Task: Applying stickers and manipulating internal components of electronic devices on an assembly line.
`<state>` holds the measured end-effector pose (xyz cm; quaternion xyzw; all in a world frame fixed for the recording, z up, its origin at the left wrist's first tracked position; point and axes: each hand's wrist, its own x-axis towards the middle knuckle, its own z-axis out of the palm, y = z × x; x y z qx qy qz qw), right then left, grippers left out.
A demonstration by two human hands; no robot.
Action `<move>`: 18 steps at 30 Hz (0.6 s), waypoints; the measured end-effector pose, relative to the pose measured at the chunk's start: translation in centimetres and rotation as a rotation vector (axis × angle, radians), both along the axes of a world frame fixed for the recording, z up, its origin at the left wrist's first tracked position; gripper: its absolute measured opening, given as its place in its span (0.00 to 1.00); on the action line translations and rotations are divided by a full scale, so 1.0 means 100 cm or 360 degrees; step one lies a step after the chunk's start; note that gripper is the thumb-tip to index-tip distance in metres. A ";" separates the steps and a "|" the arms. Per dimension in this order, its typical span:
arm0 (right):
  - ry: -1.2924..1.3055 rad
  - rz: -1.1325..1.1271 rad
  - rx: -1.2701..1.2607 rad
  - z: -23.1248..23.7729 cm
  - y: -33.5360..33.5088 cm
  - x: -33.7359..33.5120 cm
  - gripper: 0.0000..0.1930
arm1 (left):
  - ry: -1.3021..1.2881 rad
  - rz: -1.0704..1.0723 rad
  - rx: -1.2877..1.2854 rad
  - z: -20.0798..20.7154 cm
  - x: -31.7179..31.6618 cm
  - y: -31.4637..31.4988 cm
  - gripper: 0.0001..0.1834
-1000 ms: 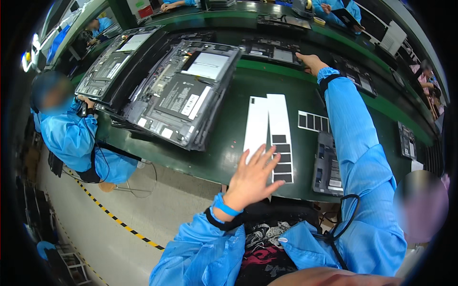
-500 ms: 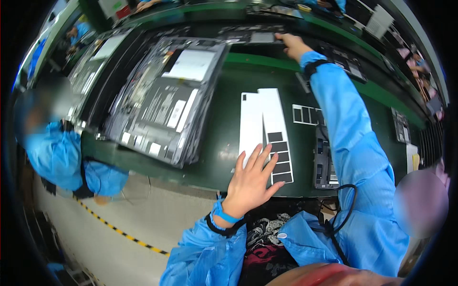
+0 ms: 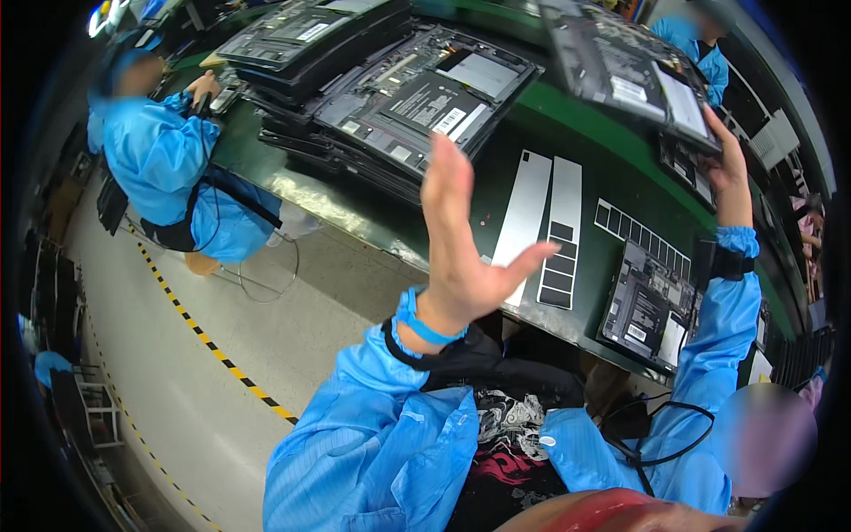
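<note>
My right hand (image 3: 730, 173) grips the near right corner of an opened laptop base (image 3: 612, 66), raised and tilted above the far side of the bench, its black battery and circuit boards showing. With fingers stretched and thumb spread, my left hand (image 3: 456, 244) hovers holding nothing in front of the bench's near edge. Just beyond it lie a plain white strip (image 3: 521, 217) and a strip with black rectangular stickers (image 3: 558, 257). A third sticker strip (image 3: 645, 232) is farther right. Another opened laptop base (image 3: 647, 306) rests at the near edge, beside my right forearm.
Tall stacks of opened laptop bases (image 3: 421, 102) take up the left part of the green bench (image 3: 363, 217). At the far left a person in blue (image 3: 160, 160) works at the same bench. Another person (image 3: 700, 49) is across it at the upper right.
My left hand has lifted off the strips and moved toward the stacks. My right hand, reaching far before, now holds a raised laptop base. The view has shifted, showing more of the bench's left.
</note>
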<state>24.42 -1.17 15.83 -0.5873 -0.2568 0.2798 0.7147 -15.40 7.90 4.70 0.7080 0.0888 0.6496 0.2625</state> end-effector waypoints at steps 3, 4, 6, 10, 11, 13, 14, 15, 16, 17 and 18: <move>-0.0188 0.0389 0.0065 0.008 0.028 -0.072 0.19 | 0.0168 0.0223 0.0094 0.027 -0.008 0.013 0.59; -0.0235 0.0547 0.0068 0.005 0.039 -0.073 0.21 | 0.0208 0.0187 0.0018 0.029 -0.006 0.015 0.57; -0.0310 0.0516 -0.0142 0.003 0.070 -0.102 0.27 | 0.0013 0.0271 -0.0182 0.020 -0.011 0.014 0.52; -0.0391 0.0728 -0.0218 0.002 0.133 -0.129 0.19 | 0.0096 0.0649 -0.0286 0.019 -0.028 0.009 0.47; -0.0351 0.0619 -0.0150 -0.005 0.154 -0.133 0.19 | 0.0121 0.0742 -0.0239 0.018 -0.029 0.011 0.46; -0.0442 0.0596 -0.0163 -0.011 0.185 -0.135 0.19 | 0.0186 0.0909 -0.0178 0.021 -0.028 0.016 0.44; -0.0544 0.0533 -0.0037 -0.016 0.200 -0.128 0.18 | 0.0251 0.1046 -0.0095 0.025 -0.023 0.018 0.42; -0.0645 0.0469 0.0082 -0.025 0.218 -0.120 0.17 | 0.0270 0.1028 -0.0107 0.025 -0.020 0.024 0.42; -0.0835 0.0353 0.0130 -0.031 0.232 -0.111 0.15 | 0.0329 0.1026 -0.0099 0.026 -0.017 0.029 0.40; -0.1157 0.0329 0.0037 -0.026 0.229 -0.147 0.16 | 0.0400 0.1090 -0.0118 0.022 -0.027 0.033 0.38; -0.1294 0.0314 -0.0061 -0.027 0.232 -0.151 0.14 | 0.0456 0.1085 -0.0153 0.021 -0.030 0.032 0.38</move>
